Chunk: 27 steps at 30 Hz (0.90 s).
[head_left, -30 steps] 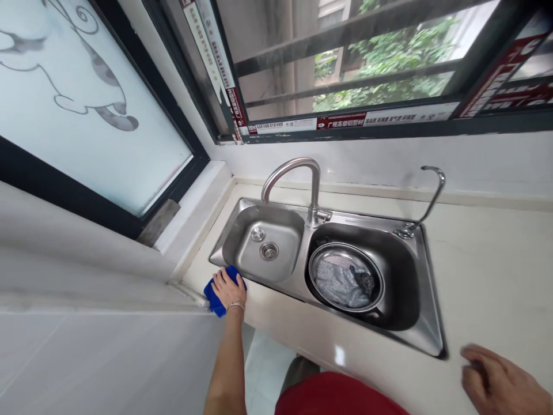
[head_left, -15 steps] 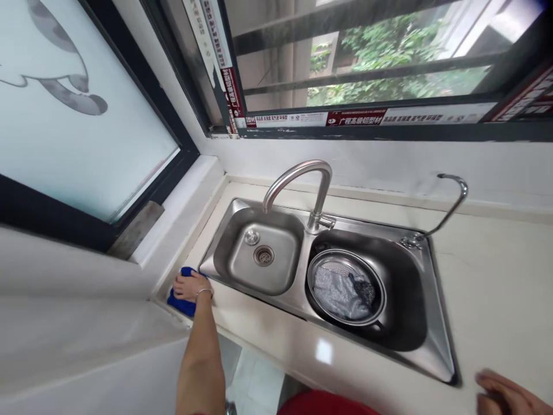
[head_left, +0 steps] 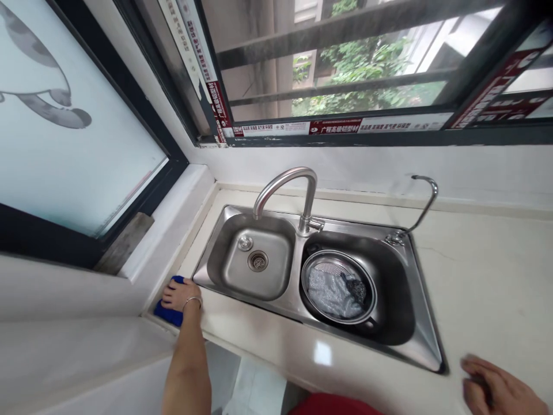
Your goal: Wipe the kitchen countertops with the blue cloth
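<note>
My left hand (head_left: 181, 294) presses a folded blue cloth (head_left: 167, 312) onto the cream counter at its left end, just beyond the left corner of the stainless double sink (head_left: 298, 288). The cloth is mostly under my palm and fingers. My right hand (head_left: 492, 383) hovers at or just above the counter's front right, beyond the sink's right corner, with loosely curled fingers and nothing visible in them. A round metal strainer basin (head_left: 337, 252) sits in the right bowl, holding a crumpled grey cloth (head_left: 330, 297).
A curved steel faucet (head_left: 309, 199) rises behind the sink, with a thin second tap (head_left: 425, 202) to its right. A raised white sill (head_left: 168, 225) and frosted window (head_left: 73, 161) bound the left side. A barred window (head_left: 345, 69) stands behind. Something red (head_left: 332, 405) shows at the bottom.
My left hand and the blue cloth have slid left along the counter, away from the sink and towards the sill. My right hand stays near the front right. The view has shifted slightly.
</note>
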Each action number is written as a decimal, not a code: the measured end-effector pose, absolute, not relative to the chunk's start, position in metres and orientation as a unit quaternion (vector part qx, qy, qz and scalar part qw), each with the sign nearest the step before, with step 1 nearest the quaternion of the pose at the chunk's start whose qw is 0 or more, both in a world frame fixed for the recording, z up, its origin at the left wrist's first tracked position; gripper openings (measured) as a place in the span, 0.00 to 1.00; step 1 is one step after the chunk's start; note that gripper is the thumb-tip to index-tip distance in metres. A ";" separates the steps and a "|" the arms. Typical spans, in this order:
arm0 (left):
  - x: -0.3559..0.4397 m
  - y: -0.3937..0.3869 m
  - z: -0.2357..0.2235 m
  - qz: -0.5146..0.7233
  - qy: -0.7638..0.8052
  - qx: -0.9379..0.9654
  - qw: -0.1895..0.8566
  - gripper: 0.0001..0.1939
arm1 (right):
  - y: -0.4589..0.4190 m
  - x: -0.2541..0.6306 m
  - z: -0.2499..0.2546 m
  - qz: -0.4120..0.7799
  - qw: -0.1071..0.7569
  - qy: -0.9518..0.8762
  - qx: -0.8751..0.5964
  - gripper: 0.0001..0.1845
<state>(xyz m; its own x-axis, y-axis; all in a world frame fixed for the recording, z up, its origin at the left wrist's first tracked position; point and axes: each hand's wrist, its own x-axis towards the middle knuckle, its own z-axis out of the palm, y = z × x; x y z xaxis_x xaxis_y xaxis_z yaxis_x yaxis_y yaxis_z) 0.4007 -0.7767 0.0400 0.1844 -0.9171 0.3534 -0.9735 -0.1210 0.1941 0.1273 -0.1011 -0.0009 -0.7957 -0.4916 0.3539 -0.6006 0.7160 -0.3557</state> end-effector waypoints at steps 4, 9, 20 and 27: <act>0.406 -0.759 0.039 0.065 -0.686 0.700 0.188 0.26 | -0.104 0.129 0.005 0.173 0.145 -0.922 0.315 0.09; 0.406 -0.723 0.037 0.053 -0.735 0.652 0.179 0.27 | -0.108 0.131 0.008 0.153 0.167 -0.918 0.327 0.09; 0.407 -0.654 0.035 0.049 -0.786 0.593 0.168 0.32 | -0.107 0.133 -0.001 0.168 0.176 -0.919 0.312 0.11; 0.411 -0.639 0.039 0.041 -0.784 0.599 0.157 0.34 | -0.107 0.132 -0.003 0.179 0.182 -0.911 0.323 0.11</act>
